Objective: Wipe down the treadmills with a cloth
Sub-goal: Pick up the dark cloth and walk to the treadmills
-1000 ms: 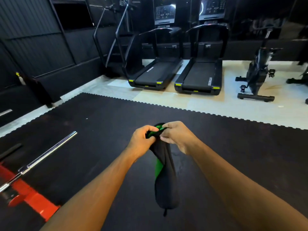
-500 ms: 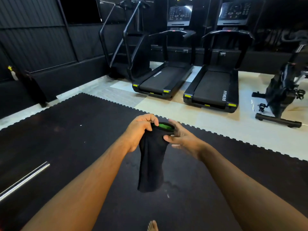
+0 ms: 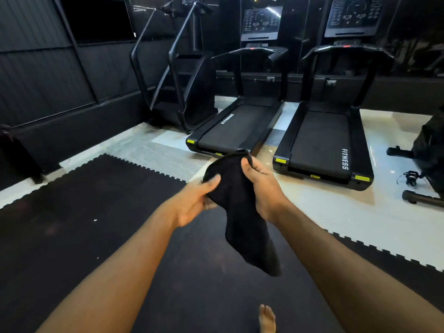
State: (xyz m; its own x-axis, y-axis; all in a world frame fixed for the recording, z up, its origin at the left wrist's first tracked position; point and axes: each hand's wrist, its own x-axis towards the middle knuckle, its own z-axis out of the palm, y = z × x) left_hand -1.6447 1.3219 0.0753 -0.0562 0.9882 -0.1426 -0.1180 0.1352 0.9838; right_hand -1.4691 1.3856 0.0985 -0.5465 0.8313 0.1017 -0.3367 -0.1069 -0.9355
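Head view: two treadmills
Left belt: "FITNESS"
Right belt: "FITNESS"
Hands: left hand and right hand both grasp black cloth

Dim, wide-angle warped; floor glare (left hand blurred).

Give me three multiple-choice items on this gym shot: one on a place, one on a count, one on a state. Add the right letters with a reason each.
1. Where is the stair climber?
A. left of both treadmills
B. between them
C. right of them

2. How many treadmills are in view?
A. one
B. two
C. four

3. How is the cloth held?
A. left hand only
B. draped on a rail
C. both hands

Key: 1 A, it stands beside the left treadmill, away from the right treadmill. 2 B, two belts lie side by side. 3 C, the left hand and right hand both hold it, its end hanging.
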